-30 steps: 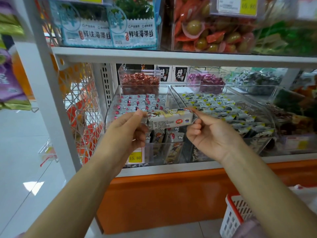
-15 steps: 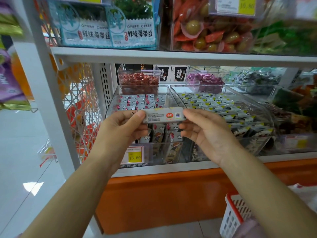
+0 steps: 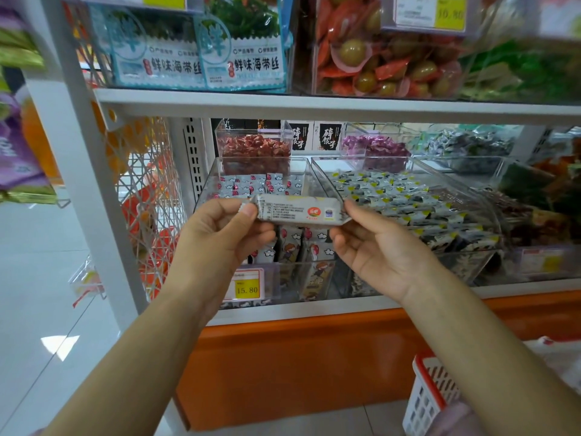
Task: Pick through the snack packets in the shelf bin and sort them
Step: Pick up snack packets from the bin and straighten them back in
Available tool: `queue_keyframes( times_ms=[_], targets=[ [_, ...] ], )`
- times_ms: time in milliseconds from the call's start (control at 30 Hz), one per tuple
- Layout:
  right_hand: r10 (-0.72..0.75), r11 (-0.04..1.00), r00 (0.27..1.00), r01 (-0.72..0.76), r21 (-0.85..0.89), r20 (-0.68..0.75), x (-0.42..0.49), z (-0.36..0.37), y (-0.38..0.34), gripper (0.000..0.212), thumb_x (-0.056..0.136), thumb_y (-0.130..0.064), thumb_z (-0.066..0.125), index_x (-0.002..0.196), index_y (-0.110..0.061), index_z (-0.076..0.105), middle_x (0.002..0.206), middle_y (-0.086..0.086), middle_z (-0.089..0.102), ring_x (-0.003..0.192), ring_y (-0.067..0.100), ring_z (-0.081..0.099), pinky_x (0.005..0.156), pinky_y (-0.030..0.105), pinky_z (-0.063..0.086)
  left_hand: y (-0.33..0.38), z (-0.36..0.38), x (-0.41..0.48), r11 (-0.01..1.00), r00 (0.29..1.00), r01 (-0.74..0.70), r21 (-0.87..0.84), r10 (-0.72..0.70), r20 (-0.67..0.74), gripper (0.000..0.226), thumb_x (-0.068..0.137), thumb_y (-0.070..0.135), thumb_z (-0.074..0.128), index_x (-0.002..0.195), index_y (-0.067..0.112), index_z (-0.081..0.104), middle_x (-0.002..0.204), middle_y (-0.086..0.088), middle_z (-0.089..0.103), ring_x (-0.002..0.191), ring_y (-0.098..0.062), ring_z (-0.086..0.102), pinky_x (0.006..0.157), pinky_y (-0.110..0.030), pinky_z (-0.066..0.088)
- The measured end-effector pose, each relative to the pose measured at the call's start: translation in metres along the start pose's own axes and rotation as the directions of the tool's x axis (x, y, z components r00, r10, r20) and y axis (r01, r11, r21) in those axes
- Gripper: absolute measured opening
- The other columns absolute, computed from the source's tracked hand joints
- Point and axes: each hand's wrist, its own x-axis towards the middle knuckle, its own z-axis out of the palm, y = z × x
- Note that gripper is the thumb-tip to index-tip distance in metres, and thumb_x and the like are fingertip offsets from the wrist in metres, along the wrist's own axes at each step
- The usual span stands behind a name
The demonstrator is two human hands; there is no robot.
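The left hand (image 3: 220, 234) pinches the nine o'clock end of a snack packet (image 3: 298, 210), thumb on the front and the other fingers curled behind. The right hand (image 3: 374, 250) pinches the three o'clock end between thumb and fingertip, with its remaining fingers loosely bent below. The packet is white, lies level between the two hands and shows small print and a round red mark. It hangs in the air in front of the clear shelf bin (image 3: 210, 179).

In that bin, at twelve o'clock and six o'clock from the packet, lie grey-white packets (image 3: 267, 184) with red marks. A yellow price tag (image 3: 247, 287) reading 15.80 sits on the bin's front, at seven o'clock from the packet. At three o'clock stands a neighbouring bin (image 3: 323, 176) with yellow-and-black packets (image 3: 396, 193). Behind, at twelve o'clock, is a small tub (image 3: 254, 149) of red sweets. A red-and-white basket (image 3: 430, 394) shows at five o'clock, low in the view.
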Motion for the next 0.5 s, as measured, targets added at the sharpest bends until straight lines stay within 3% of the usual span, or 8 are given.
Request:
queue_keyframes(
  times_ms=[133, 300, 400, 500],
  targets=[
    [0.045, 0.993, 0.999, -0.046, 0.104, 0.017, 0.0024, 0.0001, 0.0019, 0.023, 0.066, -0.014, 0.068, 0.085, -0.001, 0.065, 0.075, 0.012, 0.065, 0.051, 0.012, 0.061, 0.045, 0.017, 0.05, 0.0011, -0.0003, 0.0, 0.999, 0.999, 0.02, -0.04, -0.021, -0.028, 0.01, 0.091, 0.009, 0.05, 0.088, 0.003, 0.058, 0.081, -0.009, 0.071, 0.07, -0.013, 0.069, 0.064, -0.018, 0.055],
    [0.039, 0.99, 0.997, -0.048, 0.13, 0.069, 0.0044, -0.0017, 0.0023, 0.015, 0.066, -0.004, 0.064, 0.076, 0.001, 0.072, 0.079, 0.017, 0.068, 0.052, 0.01, 0.06, 0.048, 0.016, 0.052, 0.0012, -0.0023, 0.0009, 0.999, 0.998, 0.035, -0.021, -0.036, -0.047, 0.011, 0.092, 0.008, 0.05, 0.083, 0.007, 0.057, 0.081, -0.008, 0.066, 0.062, -0.008, 0.064, 0.06, -0.018, 0.054],
    [-0.01, 1.0, 0.997, 0.009, 0.016, 0.071, 0.0049, -0.0032, 0.0027, 0.018, 0.072, 0.003, 0.059, 0.077, -0.004, 0.075, 0.078, 0.014, 0.071, 0.057, 0.012, 0.061, 0.049, 0.016, 0.051, 0.0025, -0.0045, 0.0025, 0.998, 0.998, 0.056, -0.018, -0.056, -0.025, 0.009, 0.091, 0.008, 0.052, 0.089, 0.008, 0.06, 0.069, 0.0, 0.066, 0.057, -0.007, 0.06, 0.055, -0.017, 0.052],
    [-0.186, 0.962, 0.98, 0.195, -0.193, 0.063, 0.0062, -0.0075, 0.0017, 0.031, 0.084, 0.011, 0.051, 0.088, -0.011, 0.073, 0.087, 0.007, 0.066, 0.065, 0.012, 0.059, 0.051, 0.018, 0.049, 0.0058, -0.006, 0.0031, 0.985, 0.988, 0.152, -0.084, -0.148, 0.042, 0.017, 0.083, 0.008, 0.059, 0.099, 0.01, 0.064, 0.069, -0.001, 0.068, 0.06, -0.011, 0.063, 0.054, -0.02, 0.052]
  ],
)
